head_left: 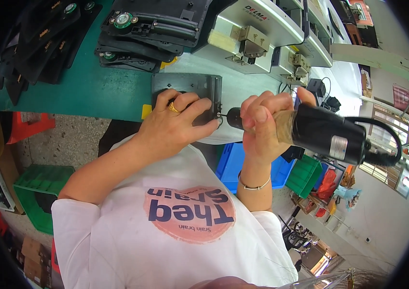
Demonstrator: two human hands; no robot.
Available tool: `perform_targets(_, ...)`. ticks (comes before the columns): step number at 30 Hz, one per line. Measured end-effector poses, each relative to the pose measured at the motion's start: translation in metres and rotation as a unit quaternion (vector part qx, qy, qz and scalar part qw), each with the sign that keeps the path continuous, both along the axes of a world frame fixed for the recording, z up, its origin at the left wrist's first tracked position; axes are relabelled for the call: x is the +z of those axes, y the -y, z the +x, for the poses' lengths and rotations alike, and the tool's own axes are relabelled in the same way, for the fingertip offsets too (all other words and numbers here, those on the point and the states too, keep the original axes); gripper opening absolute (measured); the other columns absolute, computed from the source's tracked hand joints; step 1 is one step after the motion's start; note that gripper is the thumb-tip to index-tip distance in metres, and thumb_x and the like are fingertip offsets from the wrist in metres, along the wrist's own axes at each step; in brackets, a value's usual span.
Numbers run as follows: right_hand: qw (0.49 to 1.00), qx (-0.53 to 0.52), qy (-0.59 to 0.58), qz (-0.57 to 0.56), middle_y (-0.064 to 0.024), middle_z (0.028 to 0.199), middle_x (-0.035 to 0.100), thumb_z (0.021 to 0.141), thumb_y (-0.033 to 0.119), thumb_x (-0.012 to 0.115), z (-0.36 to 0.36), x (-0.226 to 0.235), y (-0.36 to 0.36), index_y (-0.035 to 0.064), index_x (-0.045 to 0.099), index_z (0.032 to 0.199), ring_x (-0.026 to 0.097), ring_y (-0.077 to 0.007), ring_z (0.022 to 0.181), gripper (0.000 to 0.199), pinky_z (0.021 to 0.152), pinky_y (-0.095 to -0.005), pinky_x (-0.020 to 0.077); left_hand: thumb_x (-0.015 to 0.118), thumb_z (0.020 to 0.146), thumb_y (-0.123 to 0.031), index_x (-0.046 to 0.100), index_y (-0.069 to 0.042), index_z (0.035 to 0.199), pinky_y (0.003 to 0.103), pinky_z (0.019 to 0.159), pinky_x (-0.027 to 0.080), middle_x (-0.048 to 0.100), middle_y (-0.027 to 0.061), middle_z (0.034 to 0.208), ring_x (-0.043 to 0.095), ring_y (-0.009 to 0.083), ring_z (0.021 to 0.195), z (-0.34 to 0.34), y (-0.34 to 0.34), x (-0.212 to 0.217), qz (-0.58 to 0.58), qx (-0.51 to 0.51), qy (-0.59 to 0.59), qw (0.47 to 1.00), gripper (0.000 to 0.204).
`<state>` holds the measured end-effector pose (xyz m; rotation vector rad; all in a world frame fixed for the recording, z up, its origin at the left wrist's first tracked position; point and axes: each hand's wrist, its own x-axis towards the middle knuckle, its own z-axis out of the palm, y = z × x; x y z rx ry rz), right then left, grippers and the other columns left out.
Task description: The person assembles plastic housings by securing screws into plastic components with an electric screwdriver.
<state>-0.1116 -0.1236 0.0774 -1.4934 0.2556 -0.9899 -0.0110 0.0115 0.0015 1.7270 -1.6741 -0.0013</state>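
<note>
My right hand (265, 126) is wrapped round a black electric screwdriver (327, 134), which lies nearly level with its cable trailing off to the right. Its thin bit points left and reaches the right edge of a black plastic housing (199, 83) at the front of the bench. On that housing, my left hand (178, 115) presses with curled fingers, wearing a gold ring. The fingertips nearest the bit are at the housing's edge, and I cannot make out a screw there. Part of the housing is hidden under this hand.
Stacked black housings with round metal parts (149, 29) stand behind on the green bench (84, 91). More black panels (45, 43) lie at the left. Grey-white machines (262, 24) line the back right. Below are a blue bin (231, 166) and a green crate (33, 192).
</note>
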Motion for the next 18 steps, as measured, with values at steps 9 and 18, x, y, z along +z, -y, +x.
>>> perform_targets(9, 1.000, 0.009, -0.007, -0.024, -0.0051, 0.075, 0.055, 0.082, -0.004, 0.071, -0.0048, -0.0028, -0.0017, 0.0155, 0.030, 0.123, 0.051, -0.0155, 0.055, 0.061, 0.056, -0.0341, 0.0501, 0.063, 0.075, -0.017, 0.067, -0.026, 0.100, 0.041, 0.095, 0.033, 0.056, 0.0008, 0.113, 0.049, 0.0195, 0.108, 0.0015, 0.0009, 0.0012, 0.005, -0.012, -0.014, 1.000, 0.027)
perform_targets(18, 0.994, 0.006, -0.011, -0.106, -0.0026, 0.070, 0.049, 0.084, -0.002, 0.068, 0.0029, -0.0069, -0.0027, 0.0168, 0.036, 0.110, 0.047, -0.0154, 0.050, 0.046, 0.047, -0.0314, 0.0447, 0.063, 0.076, -0.017, 0.064, -0.022, 0.097, 0.040, 0.096, 0.033, 0.058, 0.0006, 0.110, 0.052, 0.0182, 0.106, 0.0041, 0.0065, 0.0063, -0.026, 0.000, 0.013, 1.000, 0.022)
